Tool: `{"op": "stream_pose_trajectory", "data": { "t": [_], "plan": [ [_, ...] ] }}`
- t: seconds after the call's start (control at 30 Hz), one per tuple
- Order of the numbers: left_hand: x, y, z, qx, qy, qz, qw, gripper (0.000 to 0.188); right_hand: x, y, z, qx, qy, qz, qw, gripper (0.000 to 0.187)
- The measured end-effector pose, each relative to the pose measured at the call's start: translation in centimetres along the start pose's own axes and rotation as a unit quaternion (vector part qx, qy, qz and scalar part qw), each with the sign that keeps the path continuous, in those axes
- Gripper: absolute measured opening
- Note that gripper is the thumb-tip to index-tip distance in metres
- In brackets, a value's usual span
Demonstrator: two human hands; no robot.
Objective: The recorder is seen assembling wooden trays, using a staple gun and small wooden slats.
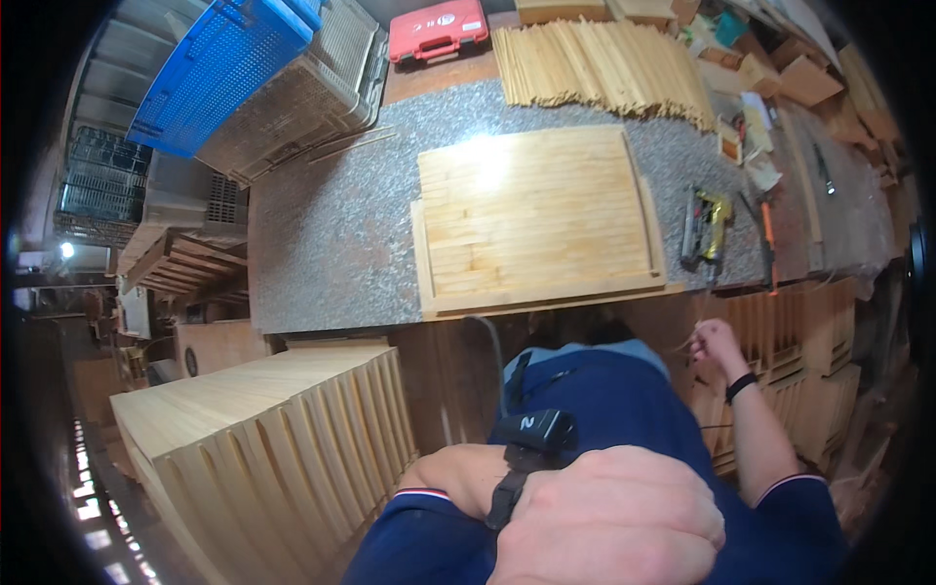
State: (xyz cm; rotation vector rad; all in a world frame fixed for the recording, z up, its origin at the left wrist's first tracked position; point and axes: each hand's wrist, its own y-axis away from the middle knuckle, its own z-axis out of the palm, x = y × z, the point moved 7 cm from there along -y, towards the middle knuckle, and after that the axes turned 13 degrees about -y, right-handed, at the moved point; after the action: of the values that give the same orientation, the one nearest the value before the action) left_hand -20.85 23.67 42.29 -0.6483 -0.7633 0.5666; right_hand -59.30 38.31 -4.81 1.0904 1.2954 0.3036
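Close to the camera, my left hand [614, 512] is balled into a fist, its knuckles up; whatever it holds, if anything, is hidden. A black device [538, 429] is strapped at that wrist. Below the table's front edge at the right, my right hand [717, 346] has its fingers closed together, with a thin strand beside them too small to make out. Ahead lies a flat light wooden panel [531, 214] with narrow strips along its sides. To its right rest a yellow and black nail gun [707, 229] and an orange-handled tool [768, 244].
The speckled table [327, 244] carries a row of thin wooden sticks [604, 68], a red case [439, 31] and a grey crate [312, 93] beneath a blue basket [219, 78]. Stacked wooden panels [273, 429] stand at my left, more stacked wooden pieces [795, 327] at my right.
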Motion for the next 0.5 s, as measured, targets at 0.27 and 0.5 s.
{"op": "stream_pose_trajectory", "data": {
  "t": [0.27,0.5],
  "plan": [
    [-3.1,-3.0,2.7,0.075,-0.302,-0.200,0.929,0.043,5.6,-11.6,-1.7,-0.078,0.137,-0.063,0.985,0.021],
    [-8.3,-4.3,6.3,0.006,-0.330,-0.203,0.922,0.042,6.6,-13.2,-4.3,-0.145,0.209,-0.170,0.952,0.030]
  ]
}}
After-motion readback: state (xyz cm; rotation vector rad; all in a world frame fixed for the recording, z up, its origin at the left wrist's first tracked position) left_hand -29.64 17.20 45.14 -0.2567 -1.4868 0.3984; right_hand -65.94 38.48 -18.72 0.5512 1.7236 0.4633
